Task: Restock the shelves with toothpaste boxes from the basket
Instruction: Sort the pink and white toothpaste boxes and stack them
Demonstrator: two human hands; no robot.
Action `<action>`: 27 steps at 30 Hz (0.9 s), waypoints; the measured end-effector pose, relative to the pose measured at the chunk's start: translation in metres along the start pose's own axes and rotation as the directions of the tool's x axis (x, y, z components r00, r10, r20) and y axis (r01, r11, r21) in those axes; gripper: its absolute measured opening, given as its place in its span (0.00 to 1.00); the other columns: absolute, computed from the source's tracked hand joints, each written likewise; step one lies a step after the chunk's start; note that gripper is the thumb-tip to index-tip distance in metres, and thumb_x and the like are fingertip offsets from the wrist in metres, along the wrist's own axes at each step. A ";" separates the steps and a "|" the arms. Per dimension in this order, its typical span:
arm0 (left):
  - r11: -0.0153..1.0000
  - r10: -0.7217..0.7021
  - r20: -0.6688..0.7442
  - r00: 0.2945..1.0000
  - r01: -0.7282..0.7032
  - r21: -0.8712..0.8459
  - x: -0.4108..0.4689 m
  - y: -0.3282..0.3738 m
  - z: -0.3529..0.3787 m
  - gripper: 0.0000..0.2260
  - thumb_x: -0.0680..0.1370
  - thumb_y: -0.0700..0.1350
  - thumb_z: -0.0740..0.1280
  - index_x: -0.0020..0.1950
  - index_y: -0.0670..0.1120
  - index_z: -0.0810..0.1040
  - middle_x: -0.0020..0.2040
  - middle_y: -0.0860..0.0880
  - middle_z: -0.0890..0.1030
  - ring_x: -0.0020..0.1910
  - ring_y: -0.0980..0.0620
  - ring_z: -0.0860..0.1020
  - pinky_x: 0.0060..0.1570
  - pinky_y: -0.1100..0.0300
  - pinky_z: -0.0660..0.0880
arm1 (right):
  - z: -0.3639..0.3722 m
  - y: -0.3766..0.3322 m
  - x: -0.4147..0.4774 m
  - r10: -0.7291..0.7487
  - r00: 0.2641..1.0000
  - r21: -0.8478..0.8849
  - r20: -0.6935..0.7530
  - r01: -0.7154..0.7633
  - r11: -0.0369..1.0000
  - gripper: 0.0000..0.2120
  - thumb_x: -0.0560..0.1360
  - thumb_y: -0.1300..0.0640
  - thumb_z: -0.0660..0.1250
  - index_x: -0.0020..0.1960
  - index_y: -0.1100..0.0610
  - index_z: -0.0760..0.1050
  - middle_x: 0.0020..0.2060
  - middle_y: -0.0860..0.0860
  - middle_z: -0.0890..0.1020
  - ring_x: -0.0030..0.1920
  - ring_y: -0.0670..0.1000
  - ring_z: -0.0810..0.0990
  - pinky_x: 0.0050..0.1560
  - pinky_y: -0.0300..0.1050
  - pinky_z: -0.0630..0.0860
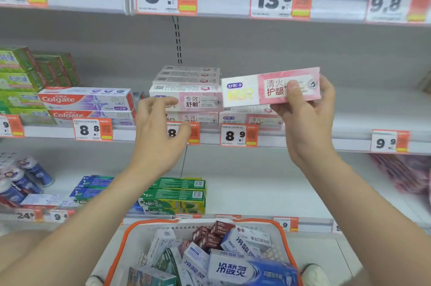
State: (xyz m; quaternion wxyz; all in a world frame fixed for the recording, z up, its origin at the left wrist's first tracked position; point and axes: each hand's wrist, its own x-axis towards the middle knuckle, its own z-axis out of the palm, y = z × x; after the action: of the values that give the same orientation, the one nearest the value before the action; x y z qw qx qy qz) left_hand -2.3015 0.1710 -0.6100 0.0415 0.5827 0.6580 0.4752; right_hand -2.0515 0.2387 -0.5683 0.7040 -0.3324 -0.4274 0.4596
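Observation:
My right hand (305,108) grips a pink and white toothpaste box (256,88) by its right end and holds it level above the middle shelf (349,141). One matching box (251,119) lies on the shelf just below it. To the left stands a stack of pink and white boxes (189,90). My left hand (161,127) hovers in front of that stack with fingers loosely spread, holding nothing. The orange-rimmed basket (121,236) at the bottom holds several toothpaste boxes (233,269).
Colgate boxes (86,99) and green boxes (21,80) fill the shelf's left part. The shelf right of the held box is bare. Price tags line the shelf edges. The lower shelf carries green boxes (179,194) and blue cans (21,180).

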 end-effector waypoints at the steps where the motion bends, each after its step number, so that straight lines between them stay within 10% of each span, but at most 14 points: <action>1: 1.000 0.005 -0.026 1.000 -0.004 0.028 0.003 -0.001 0.003 0.25 0.78 0.46 0.71 0.74 0.50 0.70 0.72 0.47 0.64 0.73 0.45 0.66 0.74 0.53 0.61 | -0.005 0.001 0.008 -0.026 1.000 -0.012 -0.007 0.026 1.000 0.22 0.83 0.62 0.68 0.73 0.55 0.65 0.61 0.56 0.82 0.59 0.57 0.85 0.56 0.55 0.84; 6: 0.991 -0.129 0.017 0.991 0.129 0.021 0.025 -0.011 0.017 0.37 0.81 0.44 0.68 0.84 0.44 0.50 0.83 0.39 0.49 0.84 0.41 0.46 0.80 0.45 0.51 | -0.011 0.020 0.036 -0.002 0.999 -0.070 0.034 0.005 0.998 0.23 0.84 0.63 0.66 0.74 0.54 0.60 0.53 0.55 0.84 0.52 0.55 0.86 0.59 0.58 0.83; 14: 0.978 -0.208 -0.062 0.976 0.206 -0.038 0.056 -0.027 0.022 0.29 0.84 0.41 0.65 0.82 0.39 0.56 0.74 0.40 0.71 0.73 0.39 0.71 0.73 0.43 0.69 | -0.026 0.026 0.067 0.032 0.990 -0.384 0.135 0.022 0.923 0.24 0.80 0.56 0.74 0.71 0.51 0.67 0.56 0.55 0.85 0.53 0.47 0.86 0.52 0.43 0.84; 27: 0.933 -0.300 -0.045 0.953 0.283 -0.224 0.065 -0.043 0.020 0.18 0.84 0.43 0.68 0.72 0.50 0.68 0.64 0.52 0.79 0.63 0.48 0.80 0.65 0.40 0.77 | -0.055 0.041 0.084 0.185 0.950 -0.679 0.253 0.038 0.734 0.24 0.81 0.56 0.72 0.73 0.52 0.67 0.57 0.47 0.85 0.57 0.47 0.84 0.37 0.30 0.76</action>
State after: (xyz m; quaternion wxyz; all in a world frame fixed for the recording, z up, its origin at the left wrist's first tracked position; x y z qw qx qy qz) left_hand -2.3411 0.2400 -0.6172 0.1483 0.4516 0.6830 0.5547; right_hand -1.9981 0.3275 -0.6013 0.4417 -0.5072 -0.6540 0.3464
